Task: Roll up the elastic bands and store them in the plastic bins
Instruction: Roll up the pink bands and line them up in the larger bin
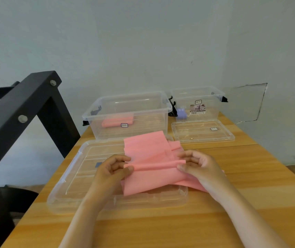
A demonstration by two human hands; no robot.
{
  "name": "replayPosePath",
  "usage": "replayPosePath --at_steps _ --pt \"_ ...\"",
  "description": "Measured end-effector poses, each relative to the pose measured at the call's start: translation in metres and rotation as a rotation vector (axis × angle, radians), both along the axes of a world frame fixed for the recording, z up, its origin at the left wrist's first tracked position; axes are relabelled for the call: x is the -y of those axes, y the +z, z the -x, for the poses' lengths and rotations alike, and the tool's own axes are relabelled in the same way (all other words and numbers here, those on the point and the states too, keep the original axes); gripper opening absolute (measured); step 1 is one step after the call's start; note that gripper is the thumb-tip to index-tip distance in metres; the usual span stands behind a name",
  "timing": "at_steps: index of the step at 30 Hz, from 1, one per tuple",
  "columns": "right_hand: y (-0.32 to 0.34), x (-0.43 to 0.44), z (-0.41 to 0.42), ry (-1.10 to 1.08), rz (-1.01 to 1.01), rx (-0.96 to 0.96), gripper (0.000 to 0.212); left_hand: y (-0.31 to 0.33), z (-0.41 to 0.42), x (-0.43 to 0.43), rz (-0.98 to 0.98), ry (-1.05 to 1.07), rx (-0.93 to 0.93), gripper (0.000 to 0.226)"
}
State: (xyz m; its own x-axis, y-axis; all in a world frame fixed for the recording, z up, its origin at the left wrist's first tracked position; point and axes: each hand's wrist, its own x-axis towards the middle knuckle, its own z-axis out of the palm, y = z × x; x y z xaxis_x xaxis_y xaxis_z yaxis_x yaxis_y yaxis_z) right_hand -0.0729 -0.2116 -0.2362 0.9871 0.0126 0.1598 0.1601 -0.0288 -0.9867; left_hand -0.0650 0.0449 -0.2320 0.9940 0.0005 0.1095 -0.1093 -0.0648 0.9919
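Your left hand (113, 169) and your right hand (196, 165) each pinch one end of a fold in the pink band (148, 149), thumb under and fingers curled over the top. Both hands are closed on the band, and neither one is free.

From the head camera, the fold runs from side to side, straight between your two hands. The rest of the band lies flat, with some reaching away from you and some coming back toward you. It rests on the big clear lid (67, 185), which sits on the wooden table (161, 226). The band looks thin, soft and floppy, like stretchy cloth, so it will likely sag if you let one end go.

The big bin (96, 113) stands just past the far edge of the band, straight ahead. It is clear, hard plastic with black clips. A rolled pink band (117, 122) already lies inside it. Your left hand looks a bit nearer to this bin.

The small bin (196, 89) is further right, and its lid (229, 135) lies flat in front of it. Something small and purple (180, 113) shows through the small bin's wall, but I cannot tell what it is.

I think you should roll across the fold, keeping both ends even.
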Motion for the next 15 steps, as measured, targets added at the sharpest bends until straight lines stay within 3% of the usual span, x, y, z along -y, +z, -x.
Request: replayPosePath --at_steps 10,15 --pt "-0.0006 -0.0033 0.0012 0.022 0.042 0.004 0.013 0.0008 0.0010 0.0008 -0.039 -0.074 0.045 0.007" --pt "0.0012 -0.0024 0.0016 0.036 0.033 0.013 0.019 0.0012 0.0014 -0.0008 0.056 -0.081 -0.008 0.007"
